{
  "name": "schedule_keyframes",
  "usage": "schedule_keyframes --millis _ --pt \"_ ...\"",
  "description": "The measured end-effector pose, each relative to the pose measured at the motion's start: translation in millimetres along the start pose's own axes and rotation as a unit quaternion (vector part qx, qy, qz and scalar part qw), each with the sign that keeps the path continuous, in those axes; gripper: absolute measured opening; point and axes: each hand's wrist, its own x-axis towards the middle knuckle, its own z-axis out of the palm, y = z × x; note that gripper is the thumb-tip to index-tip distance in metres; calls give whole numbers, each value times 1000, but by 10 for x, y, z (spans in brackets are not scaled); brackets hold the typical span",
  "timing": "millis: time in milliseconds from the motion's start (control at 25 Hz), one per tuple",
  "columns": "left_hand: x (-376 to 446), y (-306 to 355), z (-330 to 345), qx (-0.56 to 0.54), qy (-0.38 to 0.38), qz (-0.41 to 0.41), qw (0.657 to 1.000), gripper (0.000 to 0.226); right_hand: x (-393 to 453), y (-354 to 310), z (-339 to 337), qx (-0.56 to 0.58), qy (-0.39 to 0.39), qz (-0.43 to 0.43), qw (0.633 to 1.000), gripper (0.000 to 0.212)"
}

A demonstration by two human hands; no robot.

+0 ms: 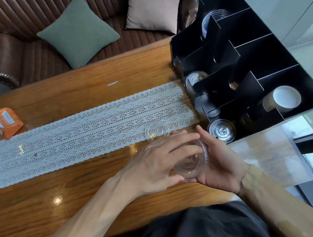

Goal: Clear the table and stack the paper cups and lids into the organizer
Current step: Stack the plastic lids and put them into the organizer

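Holding a clear lid [192,161] pinched between our left hand [155,164] and right hand [220,161] at the near table edge, we'd mostly finished: organizer [265,54] held lids and a paper cup [282,99], one loose lid [156,130] remained on the runner.

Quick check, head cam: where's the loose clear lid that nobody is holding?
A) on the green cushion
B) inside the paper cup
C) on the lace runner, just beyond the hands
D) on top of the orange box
C: the loose clear lid lies flat on the lace runner, just past the fingertips of the left hand, while both hands hold other clear lids between them.
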Motion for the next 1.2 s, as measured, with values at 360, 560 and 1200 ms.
schedule_keyframes --millis 360,560,1200 --pt "-127 -46 13 -17 -10 21 1000 67 23 66 20 -46 31 15 998 61" --pt "-158 -109 15 -8 -34 28 999 74 75 79 31 -35 10 22 999 58" --pt "176 -1222 805 47 -182 -335 923 91 -98 -33 -483 47 26 -56 997 55"
